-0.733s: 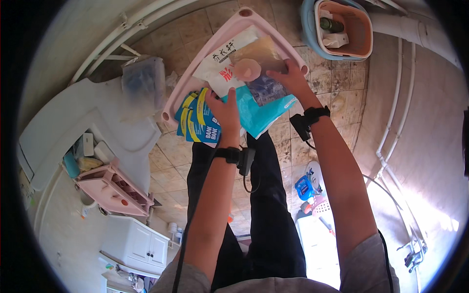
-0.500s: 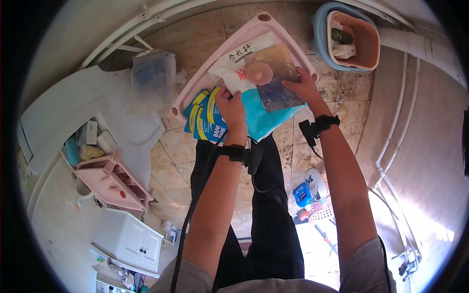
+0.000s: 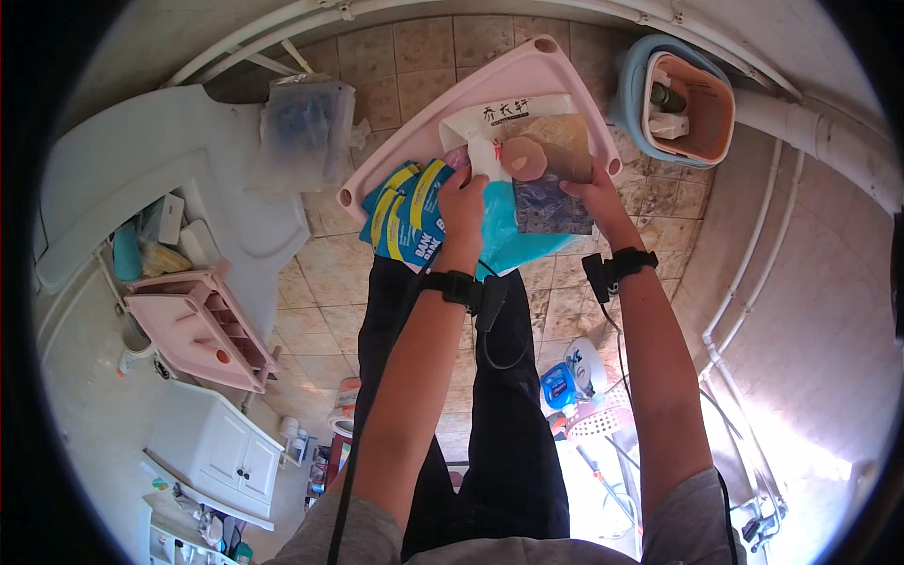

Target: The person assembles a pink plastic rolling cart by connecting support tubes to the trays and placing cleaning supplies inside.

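Observation:
A pink corner shelf [image 3: 405, 141] with rounded corners bears several soft packages. At its left, blue and yellow packets [image 3: 400, 221] lie overlapped beside my left hand [image 3: 461, 209]. That hand is closed, its thumb and fingers pinching the gathered edge of a white and teal plastic bag [image 3: 513, 224]. My right hand [image 3: 595, 196] grips the right edge of a flat, see-through packet [image 3: 556, 193], brownish at the top and dark below. A round, pinkish disc [image 3: 524, 158] shows on the packet's left part. Both wrists wear black straps with small devices and cables.
A blue and orange bucket [image 3: 692, 104] with a few items inside stands at the far right. To the left are a clear plastic bag [image 3: 306, 132] on a white basin ledge [image 3: 221, 141] and another pink shelf [image 3: 193, 325]. A blue container [image 3: 557, 386] sits near my legs; pipes [image 3: 753, 264] run along the right wall.
The see-through packet has turned more upright and slid slightly right with my right hand. The white bag's left part is now bunched by my left hand. The whole view has shifted a little.

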The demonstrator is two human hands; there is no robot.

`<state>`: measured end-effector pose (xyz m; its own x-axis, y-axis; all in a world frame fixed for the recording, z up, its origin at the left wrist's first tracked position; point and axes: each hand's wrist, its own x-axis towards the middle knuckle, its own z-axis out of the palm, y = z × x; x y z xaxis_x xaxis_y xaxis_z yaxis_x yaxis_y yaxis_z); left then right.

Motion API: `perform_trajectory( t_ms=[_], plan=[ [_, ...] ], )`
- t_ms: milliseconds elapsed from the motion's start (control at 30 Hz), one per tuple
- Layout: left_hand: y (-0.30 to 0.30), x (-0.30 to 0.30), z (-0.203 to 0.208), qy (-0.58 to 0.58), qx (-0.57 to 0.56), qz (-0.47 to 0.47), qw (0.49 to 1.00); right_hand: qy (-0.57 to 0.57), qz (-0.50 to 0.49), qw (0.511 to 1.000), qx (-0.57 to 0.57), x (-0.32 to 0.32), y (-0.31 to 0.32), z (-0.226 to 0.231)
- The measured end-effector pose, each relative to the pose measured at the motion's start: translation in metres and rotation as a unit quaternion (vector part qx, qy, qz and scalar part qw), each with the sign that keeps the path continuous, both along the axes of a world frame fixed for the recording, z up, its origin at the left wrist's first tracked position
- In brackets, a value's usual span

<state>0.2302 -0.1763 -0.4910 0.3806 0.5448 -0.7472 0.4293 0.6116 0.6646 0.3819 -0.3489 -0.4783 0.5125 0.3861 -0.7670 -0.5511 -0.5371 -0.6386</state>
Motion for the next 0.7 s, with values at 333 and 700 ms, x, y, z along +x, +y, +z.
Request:
perform_trajectory(
  t_ms=[333,700],
  plan=[
    [-0.011,0.002,-0.011,-0.068,0.071,0.011,0.995,-0.029,-0.032,0.999,0.007,-0.012,0.009,0.014],
    [-0.009,-0.008,0.030,-0.075,0.043,0.034,0.996,-0.026,-0.056,0.998,0.029,-0.024,0.001,0.048]
  ],
)
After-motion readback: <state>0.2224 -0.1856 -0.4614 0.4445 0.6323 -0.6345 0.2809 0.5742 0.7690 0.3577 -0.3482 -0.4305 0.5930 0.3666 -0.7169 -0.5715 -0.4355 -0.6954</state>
